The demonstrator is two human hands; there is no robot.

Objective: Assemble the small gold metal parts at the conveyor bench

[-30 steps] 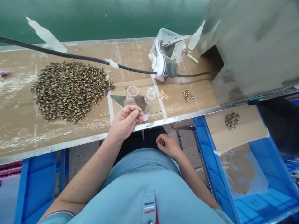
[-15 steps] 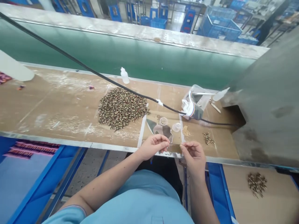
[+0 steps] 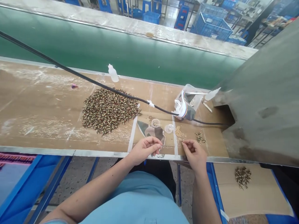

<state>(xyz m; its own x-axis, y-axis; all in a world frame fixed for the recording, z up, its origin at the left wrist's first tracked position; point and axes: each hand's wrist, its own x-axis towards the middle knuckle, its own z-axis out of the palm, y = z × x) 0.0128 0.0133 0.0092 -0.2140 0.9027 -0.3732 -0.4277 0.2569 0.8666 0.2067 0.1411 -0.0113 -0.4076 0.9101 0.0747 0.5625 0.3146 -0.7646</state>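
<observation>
My left hand (image 3: 146,149) is closed in a pinch at the table's front edge, over the near end of a camouflage cloth piece (image 3: 157,132). What its fingertips hold is too small to make out. My right hand (image 3: 194,153) is also pinched, its fingertips just in front of a small heap of tan beads (image 3: 178,131); any item between them cannot be made out. Past the right hand lies a little cluster of dark-and-gold pieces (image 3: 200,137). A clear round cup (image 3: 155,123) sits on the cloth, and another small clear container (image 3: 169,128) stands beside it.
A large pile of dark-and-gold small pieces (image 3: 109,110) lies left of my hands. A black cable (image 3: 93,82) crosses above the table. Behind are a white bottle (image 3: 113,73), a clear bin (image 3: 187,99) and another bottle (image 3: 212,94). A grey metal housing (image 3: 263,102) stands at right.
The view has shifted, so the table's things appear further left. My right hand has moved right relative to the table, away from my left hand, to the beads. The left stays pinched over the cloth.
</observation>
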